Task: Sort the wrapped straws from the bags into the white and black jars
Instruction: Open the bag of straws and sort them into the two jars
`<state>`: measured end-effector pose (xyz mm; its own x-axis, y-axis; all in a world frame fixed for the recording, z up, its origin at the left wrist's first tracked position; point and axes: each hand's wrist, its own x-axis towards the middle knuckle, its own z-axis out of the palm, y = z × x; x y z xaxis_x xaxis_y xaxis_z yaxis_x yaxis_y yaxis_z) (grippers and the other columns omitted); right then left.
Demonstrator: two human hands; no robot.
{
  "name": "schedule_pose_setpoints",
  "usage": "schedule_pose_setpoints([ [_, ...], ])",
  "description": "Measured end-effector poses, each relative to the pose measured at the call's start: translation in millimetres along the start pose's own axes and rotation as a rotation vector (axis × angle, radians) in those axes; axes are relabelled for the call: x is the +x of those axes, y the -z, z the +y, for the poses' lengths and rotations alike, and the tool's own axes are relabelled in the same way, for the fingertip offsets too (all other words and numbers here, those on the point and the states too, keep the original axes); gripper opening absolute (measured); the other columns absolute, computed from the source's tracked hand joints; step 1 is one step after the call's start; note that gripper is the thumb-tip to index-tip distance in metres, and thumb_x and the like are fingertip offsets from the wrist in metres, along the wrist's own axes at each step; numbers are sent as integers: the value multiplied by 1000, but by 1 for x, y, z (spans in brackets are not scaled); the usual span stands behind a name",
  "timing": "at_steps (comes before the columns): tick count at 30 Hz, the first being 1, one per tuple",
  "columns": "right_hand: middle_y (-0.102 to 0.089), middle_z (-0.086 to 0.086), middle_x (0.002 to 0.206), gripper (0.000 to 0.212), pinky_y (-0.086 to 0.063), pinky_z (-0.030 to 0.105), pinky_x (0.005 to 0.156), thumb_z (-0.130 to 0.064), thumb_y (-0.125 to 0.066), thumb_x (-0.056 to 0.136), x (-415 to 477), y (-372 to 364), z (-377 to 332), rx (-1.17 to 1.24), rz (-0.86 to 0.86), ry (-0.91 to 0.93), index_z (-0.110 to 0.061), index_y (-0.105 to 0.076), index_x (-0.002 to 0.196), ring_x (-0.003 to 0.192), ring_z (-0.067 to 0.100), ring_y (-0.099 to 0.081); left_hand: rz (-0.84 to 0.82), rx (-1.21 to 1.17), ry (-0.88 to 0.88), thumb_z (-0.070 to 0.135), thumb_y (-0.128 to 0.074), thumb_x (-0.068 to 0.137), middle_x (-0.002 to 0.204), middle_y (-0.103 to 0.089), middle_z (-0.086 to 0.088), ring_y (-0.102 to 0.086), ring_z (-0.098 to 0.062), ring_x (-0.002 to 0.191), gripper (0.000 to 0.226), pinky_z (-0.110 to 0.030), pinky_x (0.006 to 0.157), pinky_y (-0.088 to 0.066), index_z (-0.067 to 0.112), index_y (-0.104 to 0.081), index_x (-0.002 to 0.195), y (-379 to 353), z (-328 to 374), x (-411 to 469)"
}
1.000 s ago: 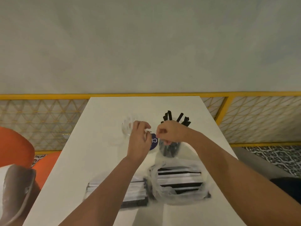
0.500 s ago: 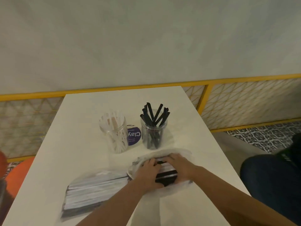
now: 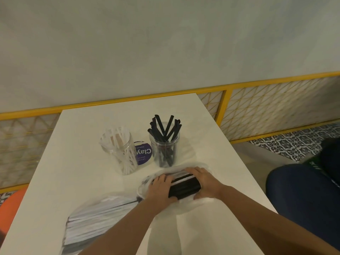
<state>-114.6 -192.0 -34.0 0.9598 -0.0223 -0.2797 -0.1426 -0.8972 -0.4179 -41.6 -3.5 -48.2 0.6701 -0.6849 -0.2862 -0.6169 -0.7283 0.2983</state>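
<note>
Two clear jars stand mid-table: the left jar (image 3: 120,150) holds white straws, the right jar (image 3: 165,150) holds black straws. In front of them lies an open plastic bag (image 3: 185,207) of mixed wrapped straws. Both hands are inside it. My left hand (image 3: 159,188) and my right hand (image 3: 205,182) clasp the two ends of a bundle of black wrapped straws (image 3: 184,187). A second plastic bag (image 3: 97,220), mostly white wrapped straws, lies at the near left under my left forearm.
A round purple coaster (image 3: 144,153) sits between the jars. The white table (image 3: 79,181) ends at a yellow-framed mesh railing (image 3: 226,105) against the wall. An orange seat (image 3: 9,208) is at the left, and a leg in dark trousers (image 3: 301,196) is at the right.
A second ago both hands were up at the jars; they came down into the bag. Now they grip a bundle of black straws, and the view has tilted down.
</note>
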Motion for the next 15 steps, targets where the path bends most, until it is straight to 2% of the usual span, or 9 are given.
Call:
schedule_pose_setpoints([
  [2,-36,4,141,95,-27,32,111,-27,-81,65,1,1,0,27,-12,-6,-23,-28,143,127,24,-35,-6,-53,22,41,-63,82,143,-34,-1,-34,-21,130,66,-34,112,-29,21,-32,138,0,0,2],
  [6,-41,5,136,89,-29,31,109,-17,-81,64,0,5,0,204,13,-67,-25,-33,139,127,23,-36,-48,-78,41,34,-59,87,139,-41,-1,-42,-20,126,53,-33,108,-36,20,-41,134,0,0,5],
  [10,-42,5,135,85,-34,26,104,-7,-80,66,-3,9,2,313,46,-136,-22,-35,137,125,21,-40,-58,-95,116,29,-60,87,126,-54,-2,-53,-19,113,41,-31,98,-46,19,-48,125,1,-1,7],
  [15,-43,6,135,83,-35,25,102,-1,-77,67,-3,11,4,368,22,-189,-20,-35,137,125,21,-41,-83,-75,143,26,-62,84,120,-58,-3,-56,-20,109,39,-33,95,-48,19,-49,120,-1,1,8],
])
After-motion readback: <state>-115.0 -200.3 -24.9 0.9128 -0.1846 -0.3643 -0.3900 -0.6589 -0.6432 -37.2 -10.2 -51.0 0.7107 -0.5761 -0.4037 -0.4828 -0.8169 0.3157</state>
